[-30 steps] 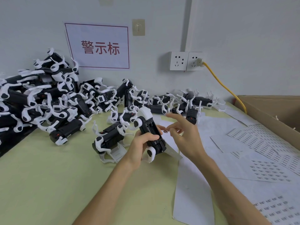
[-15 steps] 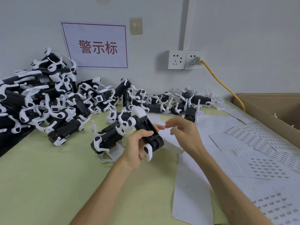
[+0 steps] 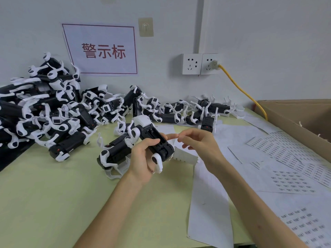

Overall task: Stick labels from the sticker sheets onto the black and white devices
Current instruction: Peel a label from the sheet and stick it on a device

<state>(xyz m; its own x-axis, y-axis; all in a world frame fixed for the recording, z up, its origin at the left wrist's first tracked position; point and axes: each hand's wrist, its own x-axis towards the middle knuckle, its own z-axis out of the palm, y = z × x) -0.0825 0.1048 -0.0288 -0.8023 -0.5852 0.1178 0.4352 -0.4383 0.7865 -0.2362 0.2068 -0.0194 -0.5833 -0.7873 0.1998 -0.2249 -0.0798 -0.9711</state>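
Left hand [image 3: 141,158] fingers [image 3: 152,141] wrapped round device [image 3: 151,131], right hand [image 3: 200,145] fingers loosely curled beside it, hold unclear

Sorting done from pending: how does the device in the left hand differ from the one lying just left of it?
The held device is off the table, gripped by the left hand; the lying device rests on the table. The held device slants up-left in view, the lying device up-right. Both are black with white limbs.

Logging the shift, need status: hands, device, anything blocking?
Left hand grips black and white device. Right hand beside it, fingertips together; label too small to see. Nothing in between.
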